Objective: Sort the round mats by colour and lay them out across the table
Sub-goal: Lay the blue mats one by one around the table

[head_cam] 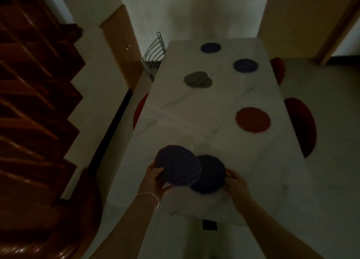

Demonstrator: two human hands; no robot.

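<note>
My left hand [155, 177] grips a dark blue round mat [178, 165], lifted and tilted above the near end of the white table [194, 122]. It overlaps a second dark mat [213, 176] lying on the table, whose right edge my right hand [234, 181] holds. A red mat [253, 119] lies mid-right. A small pile of grey mats [197, 79] sits farther back on the left. Two blue mats [245, 65] [210, 47] lie apart near the far end.
Red-cushioned stools [303, 126] [279, 69] stand along the table's right side and another [138, 110] on the left. A metal chair back [154, 52] is at the far left corner. A wooden staircase [35, 102] rises on the left. The room is dim.
</note>
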